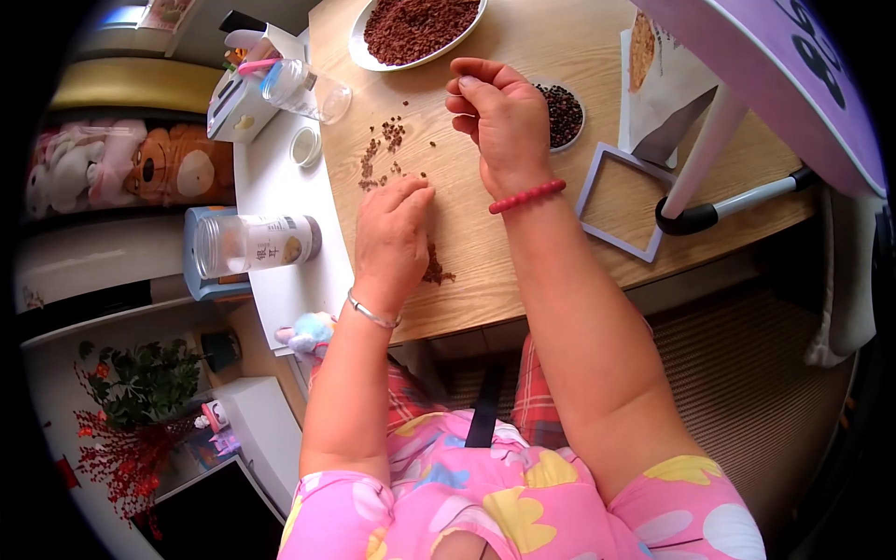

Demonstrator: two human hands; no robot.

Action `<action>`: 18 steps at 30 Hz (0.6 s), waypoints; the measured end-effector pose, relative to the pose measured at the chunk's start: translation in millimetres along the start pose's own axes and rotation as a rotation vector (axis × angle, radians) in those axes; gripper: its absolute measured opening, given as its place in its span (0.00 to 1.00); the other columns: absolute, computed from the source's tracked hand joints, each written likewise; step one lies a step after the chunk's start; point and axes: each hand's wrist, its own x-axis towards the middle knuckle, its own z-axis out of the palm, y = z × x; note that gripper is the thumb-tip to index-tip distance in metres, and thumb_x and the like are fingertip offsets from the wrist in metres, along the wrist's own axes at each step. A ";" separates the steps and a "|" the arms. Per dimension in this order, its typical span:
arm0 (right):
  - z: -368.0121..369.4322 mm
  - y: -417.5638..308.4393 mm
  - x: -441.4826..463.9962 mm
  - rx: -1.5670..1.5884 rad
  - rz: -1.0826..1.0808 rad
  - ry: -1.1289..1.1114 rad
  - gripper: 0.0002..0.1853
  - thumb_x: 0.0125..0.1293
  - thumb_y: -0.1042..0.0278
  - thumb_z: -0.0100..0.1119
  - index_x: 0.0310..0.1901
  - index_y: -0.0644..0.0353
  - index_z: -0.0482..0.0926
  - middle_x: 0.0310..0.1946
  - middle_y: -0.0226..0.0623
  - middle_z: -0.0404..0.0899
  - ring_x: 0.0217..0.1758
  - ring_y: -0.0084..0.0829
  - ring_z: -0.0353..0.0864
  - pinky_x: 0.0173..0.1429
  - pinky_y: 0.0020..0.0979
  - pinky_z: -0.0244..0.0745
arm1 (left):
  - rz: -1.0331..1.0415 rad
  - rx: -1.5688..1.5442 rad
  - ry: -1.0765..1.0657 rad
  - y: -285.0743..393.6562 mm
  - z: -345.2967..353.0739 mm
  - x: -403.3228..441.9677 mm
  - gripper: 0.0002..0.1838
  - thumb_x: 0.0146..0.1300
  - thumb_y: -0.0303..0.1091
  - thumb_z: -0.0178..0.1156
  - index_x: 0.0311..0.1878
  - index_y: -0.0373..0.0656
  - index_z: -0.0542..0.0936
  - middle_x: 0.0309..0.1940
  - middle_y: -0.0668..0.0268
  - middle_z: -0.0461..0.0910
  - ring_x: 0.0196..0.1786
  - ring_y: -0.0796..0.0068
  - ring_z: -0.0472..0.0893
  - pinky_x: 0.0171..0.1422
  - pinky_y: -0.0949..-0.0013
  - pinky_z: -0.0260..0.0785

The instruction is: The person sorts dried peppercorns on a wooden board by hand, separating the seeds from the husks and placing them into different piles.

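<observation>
My left hand [392, 233] rests low over the wooden table [504, 271], its bent fingertips at the near end of a scatter of small reddish-brown pieces [392, 135]. More brown bits [435, 268] lie beside its palm. What its fingers hold, if anything, is hidden. My right hand [504, 117] is raised above the table with thumb and index finger pinched together; anything between them is too small to name. Just right of it stands a white dish of dark beans [562, 116]. A white bowl of reddish-brown pieces [418, 33] sits at the far edge.
An open clear jar [257, 245], a tipped clear container [308, 91] and a round lid [304, 147] are on the left. An empty square frame [630, 201], a paper bag [658, 93] and a white stand pole [705, 149] occupy the right side.
</observation>
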 end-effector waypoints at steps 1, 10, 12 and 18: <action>0.3 0.5 0.0 -0.017 0.009 -0.001 0.07 0.64 0.75 0.55 0.43 0.60 0.79 0.31 0.30 0.80 0.29 0.17 0.78 0.33 0.18 0.73 | -0.040 -0.027 0.032 -1.9 -2.4 -5.4 0.18 0.53 0.16 0.52 0.48 0.38 0.79 0.50 0.59 0.79 0.53 0.58 0.76 0.61 0.62 0.65; 5.0 18.4 -6.3 -0.571 -0.029 -0.099 0.07 0.59 0.74 0.55 0.36 0.62 0.82 0.32 0.37 0.83 0.32 0.28 0.82 0.39 0.29 0.77 | -0.093 -0.027 0.116 -18.1 -6.9 -23.7 0.18 0.49 0.16 0.55 0.45 0.39 0.80 0.46 0.59 0.80 0.53 0.57 0.76 0.60 0.60 0.65; 4.0 24.7 -11.1 -0.988 -0.182 -0.164 0.07 0.57 0.72 0.55 0.33 0.59 0.84 0.35 0.43 0.83 0.39 0.42 0.83 0.46 0.38 0.77 | -0.125 -0.036 0.130 -20.8 -6.2 -25.3 0.18 0.49 0.17 0.55 0.45 0.39 0.80 0.46 0.59 0.80 0.52 0.57 0.76 0.59 0.60 0.65; -3.5 38.3 -17.7 -1.462 -0.414 -0.257 0.07 0.56 0.73 0.55 0.31 0.55 0.84 0.34 0.42 0.81 0.40 0.42 0.82 0.45 0.39 0.77 | -0.162 -0.170 0.235 -29.9 -2.3 -30.7 0.15 0.51 0.18 0.56 0.43 0.39 0.80 0.42 0.59 0.80 0.47 0.58 0.77 0.54 0.60 0.65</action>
